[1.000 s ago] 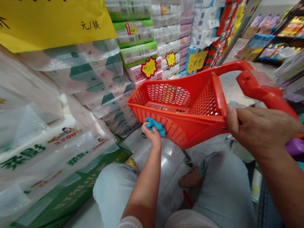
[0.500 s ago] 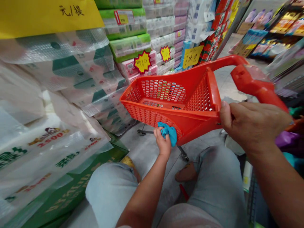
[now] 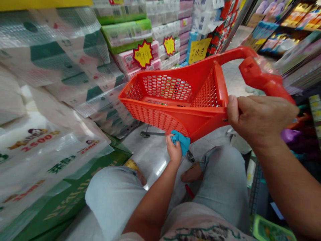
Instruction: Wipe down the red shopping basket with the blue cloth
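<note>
A red plastic shopping cart with mesh sides stands in front of me, its basket holding nothing that I can see. My left hand is closed around a crumpled blue cloth, which touches the lower edge of the basket's near side. At the cart's back end, my right hand grips the red frame just below the handle, thumb along the basket's rear corner. The palm side of that hand is hidden.
Stacked tissue packs rise on the left, above a green carton. Yellow price signs hang behind the cart. Cart wheels stand on the grey tiles near my feet. A green basket sits at lower right.
My left hand and the blue cloth have slid down the basket's side to its lower edge. My right hand keeps its hold. The view has tilted slightly downward.
</note>
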`<state>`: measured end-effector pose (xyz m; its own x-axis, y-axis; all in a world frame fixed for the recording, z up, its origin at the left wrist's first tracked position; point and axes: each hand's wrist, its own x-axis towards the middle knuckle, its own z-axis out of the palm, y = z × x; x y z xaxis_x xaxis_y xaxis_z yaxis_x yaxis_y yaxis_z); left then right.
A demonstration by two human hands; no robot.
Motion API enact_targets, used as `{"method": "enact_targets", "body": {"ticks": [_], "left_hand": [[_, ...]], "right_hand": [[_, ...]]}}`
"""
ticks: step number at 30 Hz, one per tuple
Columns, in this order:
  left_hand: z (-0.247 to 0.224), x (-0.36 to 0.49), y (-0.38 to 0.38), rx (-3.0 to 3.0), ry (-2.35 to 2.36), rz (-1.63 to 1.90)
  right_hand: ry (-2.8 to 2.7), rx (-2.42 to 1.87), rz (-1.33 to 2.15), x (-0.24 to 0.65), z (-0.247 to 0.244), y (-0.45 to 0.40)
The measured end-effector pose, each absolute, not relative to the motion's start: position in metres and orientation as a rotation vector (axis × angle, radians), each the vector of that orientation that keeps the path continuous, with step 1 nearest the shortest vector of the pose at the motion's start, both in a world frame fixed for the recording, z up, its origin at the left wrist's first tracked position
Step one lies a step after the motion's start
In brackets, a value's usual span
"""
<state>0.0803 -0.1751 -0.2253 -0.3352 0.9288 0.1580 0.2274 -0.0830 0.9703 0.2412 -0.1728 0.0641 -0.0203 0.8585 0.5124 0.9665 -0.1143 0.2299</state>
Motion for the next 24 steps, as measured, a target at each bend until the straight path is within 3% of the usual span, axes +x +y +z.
{"method": "enact_targets", "body": {"ticks": [7, 16, 24], "left_hand": [[-0.223, 0.074, -0.173, 1.096, 1.493, 1.483], [-0.228, 0.077, -0.169, 0.921, 1.4, 1.432], [-0.222, 0.094, -0.191, 0.884, 1.362, 1.393]], "right_hand": [[-1.954, -1.896, -0.938, 0.243, 0.057, -0.174], [-1.897, -1.992, -0.708, 0.238, 0.061, -0.174], [-1.9, -1.974, -0.789, 0.237, 0.06, -0.175]]}}
